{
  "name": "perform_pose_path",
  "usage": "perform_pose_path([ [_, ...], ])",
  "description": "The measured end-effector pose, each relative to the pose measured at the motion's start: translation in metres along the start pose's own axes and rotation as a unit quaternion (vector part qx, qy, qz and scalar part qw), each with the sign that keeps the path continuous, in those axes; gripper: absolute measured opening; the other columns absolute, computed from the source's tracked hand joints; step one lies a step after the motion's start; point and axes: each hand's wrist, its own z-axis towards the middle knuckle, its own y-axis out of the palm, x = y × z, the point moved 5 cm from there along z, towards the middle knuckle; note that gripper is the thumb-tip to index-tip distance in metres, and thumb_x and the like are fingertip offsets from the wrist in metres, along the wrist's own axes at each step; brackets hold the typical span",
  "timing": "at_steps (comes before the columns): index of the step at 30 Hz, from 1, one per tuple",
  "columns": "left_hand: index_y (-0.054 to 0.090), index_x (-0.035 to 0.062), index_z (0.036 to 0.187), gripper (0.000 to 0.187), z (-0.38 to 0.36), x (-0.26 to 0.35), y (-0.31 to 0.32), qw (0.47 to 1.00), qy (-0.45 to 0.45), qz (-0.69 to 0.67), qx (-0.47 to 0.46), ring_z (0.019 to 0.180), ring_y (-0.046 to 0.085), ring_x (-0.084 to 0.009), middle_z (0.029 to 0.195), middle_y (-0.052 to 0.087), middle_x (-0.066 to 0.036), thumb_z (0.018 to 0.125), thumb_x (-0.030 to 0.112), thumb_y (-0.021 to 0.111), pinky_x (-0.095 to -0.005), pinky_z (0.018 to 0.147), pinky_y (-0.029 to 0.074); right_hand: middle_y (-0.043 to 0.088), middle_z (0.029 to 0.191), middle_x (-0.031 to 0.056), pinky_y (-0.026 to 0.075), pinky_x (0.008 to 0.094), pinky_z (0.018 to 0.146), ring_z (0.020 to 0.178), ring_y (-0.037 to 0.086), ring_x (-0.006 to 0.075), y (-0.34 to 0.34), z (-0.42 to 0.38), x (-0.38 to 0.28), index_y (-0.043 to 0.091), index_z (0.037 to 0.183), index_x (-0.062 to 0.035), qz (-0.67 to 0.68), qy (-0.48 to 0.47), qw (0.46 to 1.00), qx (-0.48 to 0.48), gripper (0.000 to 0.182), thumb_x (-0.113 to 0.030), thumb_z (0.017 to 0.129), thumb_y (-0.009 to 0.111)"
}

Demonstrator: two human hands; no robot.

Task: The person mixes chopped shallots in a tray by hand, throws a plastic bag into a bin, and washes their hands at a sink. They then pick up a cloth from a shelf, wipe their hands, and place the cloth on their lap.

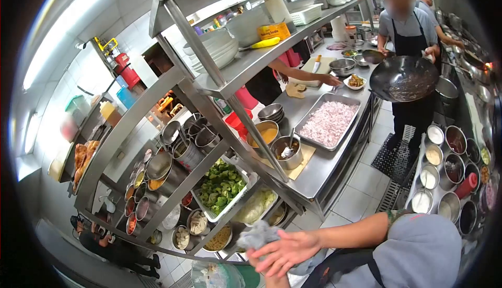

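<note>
At the bottom centre, my right hand (290, 249) reaches in from the right with its fingers spread, resting over a grey cloth and my other hand. Just below it, my left hand (276, 280) is partly covered, its fingers seemingly round the grey cloth (258, 235). Part of the cloth bunches up past the fingertips, and more of it shows under my right wrist. A tub of chopped greens (218, 188) and a tub of pale shredded vegetable (257, 204) stand on the rack beyond my hands.
Beyond the metal rack (193, 37), a steel counter (308, 183) holds a tray of chopped pink-white pieces (329, 120). A co-worker (410, 31) holds a large wok (404, 78) at the upper right. Sauce containers (429, 176) line the right side; a plastic bag (214, 275) lies below.
</note>
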Motion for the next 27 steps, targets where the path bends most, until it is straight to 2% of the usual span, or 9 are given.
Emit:
perform_pose_path([
  [3, 0.043, 0.0049, 0.136, 0.065, 0.003, 0.007, 0.017, 1.000, -0.007, 0.003, -0.027, 0.122, 0.049, -0.0285, 0.133, 0.051, -0.012, 0.089, 0.049, 0.047, -0.0457, 0.101, 0.041, 0.044, 0.140, 0.0152, 0.038, 0.0411, 0.105, 0.123, 0.050, 0.0266, -0.096, -0.072, -0.011, 0.018, 0.151, -0.0093, -0.258, -0.042, 0.947, 0.188, 0.071, -0.050, 0.099, 0.043],
  [4, 0.042, 0.0039, 0.137, 0.066, 0.005, 0.006, 0.021, 1.000, -0.011, 0.007, -0.027, 0.122, 0.050, -0.0289, 0.134, 0.051, -0.012, 0.088, 0.048, 0.047, -0.0460, 0.101, 0.041, 0.052, 0.130, 0.0129, 0.041, 0.0382, 0.100, 0.117, 0.053, 0.0231, -0.087, -0.089, -0.028, 0.031, 0.146, -0.0081, -0.423, -0.102, 0.834, 0.340, 0.067, -0.042, 0.095, 0.056],
  [8, 0.042, 0.0027, 0.136, 0.063, 0.011, -0.008, 0.021, 0.992, 0.047, 0.113, -0.033, 0.119, 0.052, -0.0316, 0.131, 0.052, -0.015, 0.088, 0.041, 0.047, -0.0467, 0.101, 0.042, 0.064, 0.108, 0.0095, 0.047, 0.0331, 0.084, 0.101, 0.059, 0.0180, -0.129, -0.091, -0.006, 0.054, 0.124, -0.0029, -0.504, -0.076, 0.802, 0.313, 0.045, -0.024, 0.086, 0.065],
  [9, 0.044, 0.0066, 0.098, 0.035, 0.012, 0.003, 0.023, 0.989, 0.043, 0.138, 0.010, 0.113, 0.053, -0.0333, 0.111, 0.054, -0.016, 0.084, 0.034, 0.060, -0.0500, 0.101, 0.039, 0.065, 0.104, 0.0086, 0.048, 0.0327, 0.081, 0.097, 0.059, 0.0170, -0.146, -0.099, -0.003, 0.058, 0.120, -0.0019, -0.522, -0.019, 0.793, 0.312, 0.041, -0.020, 0.084, 0.065],
  [11, 0.040, 0.0095, 0.101, 0.021, 0.011, 0.032, 0.027, 0.994, 0.040, 0.099, 0.034, 0.107, 0.055, -0.0326, 0.106, 0.057, -0.017, 0.092, 0.022, 0.055, -0.0512, 0.097, 0.041, 0.065, 0.095, 0.0074, 0.049, 0.0342, 0.076, 0.087, 0.058, 0.0144, -0.094, -0.113, -0.042, 0.062, 0.099, -0.0008, -0.535, -0.226, 0.736, 0.347, 0.016, -0.006, 0.086, 0.055],
  [12, 0.039, 0.0103, 0.102, 0.017, 0.008, 0.041, 0.026, 0.995, 0.028, 0.080, 0.049, 0.106, 0.056, -0.0332, 0.108, 0.059, -0.019, 0.094, 0.018, 0.053, -0.0514, 0.096, 0.041, 0.064, 0.105, 0.0086, 0.048, 0.0330, 0.088, 0.100, 0.058, 0.0161, -0.138, -0.137, -0.040, 0.058, 0.114, 0.0000, -0.551, -0.062, 0.729, 0.401, 0.026, -0.006, 0.089, 0.057],
  [17, 0.038, 0.0071, 0.099, 0.010, -0.003, -0.005, 0.024, 0.987, -0.045, 0.156, -0.013, 0.096, 0.061, -0.0324, 0.101, 0.063, -0.023, 0.098, 0.012, 0.047, -0.0465, 0.089, 0.047, 0.054, 0.127, 0.0096, 0.043, 0.0352, 0.098, 0.116, 0.052, 0.0175, -0.056, -0.065, 0.004, 0.043, 0.128, 0.0019, -0.456, -0.034, 0.841, 0.289, 0.055, -0.024, 0.088, 0.070],
  [20, 0.037, 0.0037, 0.099, 0.008, -0.012, 0.023, 0.032, 0.919, 0.066, 0.383, -0.071, 0.085, 0.064, -0.0287, 0.098, 0.063, -0.023, 0.098, 0.006, 0.045, -0.0399, 0.082, 0.050, 0.063, 0.104, 0.0185, 0.047, 0.0380, 0.081, 0.099, 0.061, 0.0321, -0.070, -0.067, 0.017, 0.056, 0.112, -0.0040, -0.720, 0.142, 0.628, 0.261, 0.035, -0.031, 0.090, 0.063],
  [27, 0.039, 0.0022, 0.105, 0.014, -0.035, 0.051, 0.017, 0.879, 0.160, 0.449, -0.001, 0.089, 0.064, -0.0248, 0.098, 0.063, -0.017, 0.095, 0.004, 0.049, -0.0333, 0.079, 0.050, 0.065, 0.089, 0.0160, 0.049, 0.0381, 0.073, 0.085, 0.064, 0.0330, -0.063, -0.087, 0.035, 0.058, 0.107, -0.0036, -0.770, 0.056, 0.550, 0.319, 0.034, -0.031, 0.088, 0.065],
])
